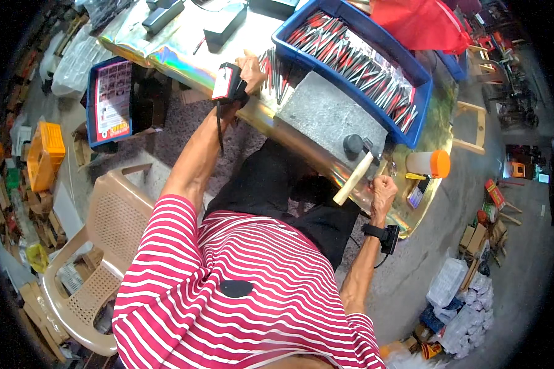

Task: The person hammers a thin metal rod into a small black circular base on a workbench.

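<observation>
My left hand (250, 71) rests at the table's near edge, its fingers bent in beside a loose pile of slim red, black and silver sticks (274, 75). Whatever those fingers may hold is hidden. Over the table's right part, my right hand (383, 192) is closed in a fist, and I cannot make out anything in it. Just left of that fist lies a hammer (354, 178) with a pale wooden handle, which sticks out past the table edge. A grey metal slab (332, 111) lies between my hands, with a round black piece (353, 144) on its near right corner.
Behind the slab, a blue tray (421, 123) holds many similar sticks. At the right stands a clear jar with an orange lid (439, 164), near a small yellow-topped item (416, 177). Black boxes (225, 23) stand far left. A beige plastic chair (114, 215) is left of me.
</observation>
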Action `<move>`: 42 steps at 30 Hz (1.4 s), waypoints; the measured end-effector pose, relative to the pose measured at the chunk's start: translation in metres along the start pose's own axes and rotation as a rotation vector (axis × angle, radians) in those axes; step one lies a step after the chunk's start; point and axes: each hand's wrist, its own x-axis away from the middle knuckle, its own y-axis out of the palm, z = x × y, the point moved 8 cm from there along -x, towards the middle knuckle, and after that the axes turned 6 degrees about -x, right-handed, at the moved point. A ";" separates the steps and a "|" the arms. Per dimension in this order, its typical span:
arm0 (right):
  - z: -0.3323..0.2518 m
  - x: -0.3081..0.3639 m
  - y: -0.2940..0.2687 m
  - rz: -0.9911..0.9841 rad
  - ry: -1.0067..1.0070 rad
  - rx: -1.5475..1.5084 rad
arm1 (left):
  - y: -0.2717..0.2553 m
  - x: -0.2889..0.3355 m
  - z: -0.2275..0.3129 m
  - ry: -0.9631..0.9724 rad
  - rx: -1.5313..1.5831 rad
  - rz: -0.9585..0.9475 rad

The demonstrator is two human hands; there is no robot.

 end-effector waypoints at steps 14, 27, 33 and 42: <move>0.002 -0.001 -0.001 0.086 -0.039 -0.119 | -0.017 0.004 0.009 -0.009 -0.057 -0.014; 0.004 0.008 0.000 0.073 0.004 -0.239 | -0.017 0.000 0.010 -0.158 -0.040 -0.221; 0.003 0.011 0.000 0.090 0.040 -0.292 | -0.036 0.017 0.005 -0.492 0.718 -0.101; -0.065 0.032 0.025 0.025 -0.077 -0.393 | -0.054 0.061 0.113 -0.479 1.537 -0.481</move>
